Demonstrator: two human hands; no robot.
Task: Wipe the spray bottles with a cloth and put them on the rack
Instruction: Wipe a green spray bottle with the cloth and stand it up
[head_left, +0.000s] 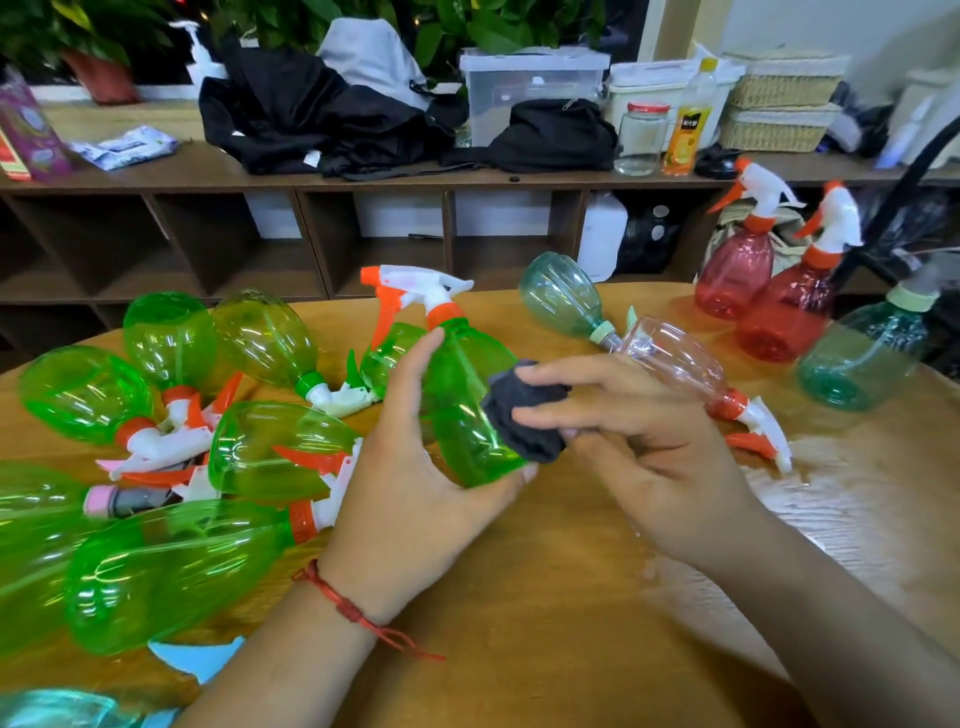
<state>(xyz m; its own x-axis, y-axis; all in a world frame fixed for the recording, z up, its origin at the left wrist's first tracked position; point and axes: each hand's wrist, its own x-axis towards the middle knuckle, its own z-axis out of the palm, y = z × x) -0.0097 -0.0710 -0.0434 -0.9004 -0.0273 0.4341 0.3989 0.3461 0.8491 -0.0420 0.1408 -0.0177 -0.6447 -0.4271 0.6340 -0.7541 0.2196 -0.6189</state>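
**Q:** Where is the green spray bottle (457, 395) being worked on?

**A:** It is being held just above the middle of the wooden table (519, 623), tilted, with its orange-and-white trigger head pointing far and left and its base pointing near and right.

**Q:** How is the left hand (405, 467) posing?

**A:** It is coming in from the near left, palm turned toward the bottle. Its thumb is lying along the upper body and its fingers are curling under the base, so it is grasping the bottle. A red string bracelet (337, 603) is sitting on its wrist.

**Q:** And the right hand (649, 447)?

**A:** It is reaching in from the near right, with the forearm crossing the table edge. Its fingers are pinching a bunched dark grey cloth (524, 421), which is pressing against the right side of the bottle's body.

**Q:** What is lying around them?

**A:** A heap of green spray bottles (270, 447) is lying on its sides on the left of the table. Beyond the right hand, a clear pink bottle (675, 358) and a teal bottle (558, 296) are lying down, touching near their necks. At the far right, two red bottles (735, 270) and another teal one (862, 358) are standing upright. A dark shelf unit (363, 179) is running along the far side.
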